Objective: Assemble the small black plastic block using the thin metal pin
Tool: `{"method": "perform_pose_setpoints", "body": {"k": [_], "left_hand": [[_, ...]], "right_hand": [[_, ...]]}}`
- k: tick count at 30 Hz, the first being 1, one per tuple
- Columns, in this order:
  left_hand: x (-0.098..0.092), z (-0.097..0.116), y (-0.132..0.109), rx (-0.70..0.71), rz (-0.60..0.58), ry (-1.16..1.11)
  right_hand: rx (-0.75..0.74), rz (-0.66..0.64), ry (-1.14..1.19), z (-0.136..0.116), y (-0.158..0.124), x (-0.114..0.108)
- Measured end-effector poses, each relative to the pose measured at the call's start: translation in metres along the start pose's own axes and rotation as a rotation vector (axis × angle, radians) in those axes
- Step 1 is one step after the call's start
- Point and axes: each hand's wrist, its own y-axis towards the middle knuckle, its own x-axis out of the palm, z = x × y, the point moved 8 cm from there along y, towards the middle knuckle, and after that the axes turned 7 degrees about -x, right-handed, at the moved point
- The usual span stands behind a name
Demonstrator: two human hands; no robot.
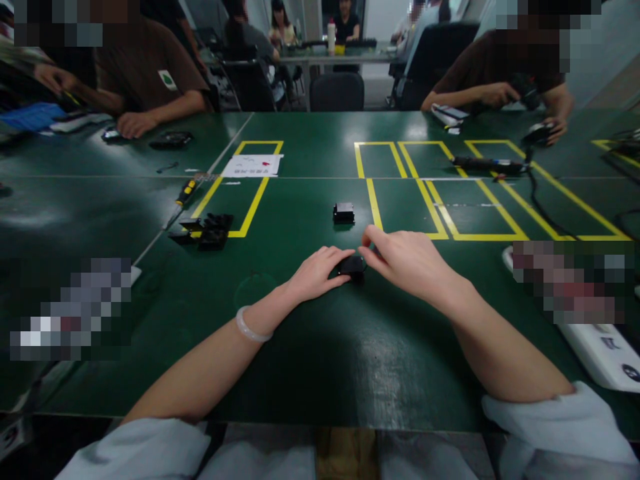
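Observation:
A small black block (352,267) rests on the green table (300,353) in front of me. My left hand (320,270), with a pale bracelet on its wrist, grips this block from the left between thumb and fingers. Close to the block's right side is my right hand (395,257), its thumb and fingertips bent together near the block's upper right corner. What it holds, if anything, is too small to make out. A second black block (344,213) stands untouched just beyond my hands.
Several black parts (214,231) and a yellow-black screwdriver (187,192) lie to the left. Yellow tape outlines and a white paper (253,165) mark the table. Right are a white device (605,357) and a black tool (490,165). People sit opposite.

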Motion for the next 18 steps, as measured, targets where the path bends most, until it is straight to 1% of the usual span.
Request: {"method": "perform_pose_setpoints", "body": {"k": [5,10,12,16,18], "left_hand": [[0.0002,-0.0005,0.0001,-0.007,-0.008,0.004],[-0.0004,0.0002,-0.0003,-0.005,-0.004,0.000],[-0.0001,-0.0002,-0.0001,-0.004,-0.005,-0.002],[0.0003,-0.0003,0.0004,0.004,-0.004,0.001],[0.0000,-0.0001,0.0003,0.006,-0.001,0.004]], "right_hand": [[0.006,-0.047,-0.035,0.0019,0.0010,0.0027],[-0.023,0.002,0.039,-0.0009,-0.0001,-0.0011],[-0.018,-0.001,0.019,-0.0007,0.0001,-0.0010],[-0.002,-0.053,-0.062,0.0014,0.0012,0.0027],[-0.017,-0.043,-0.048,0.0003,0.0013,0.0022]]}}
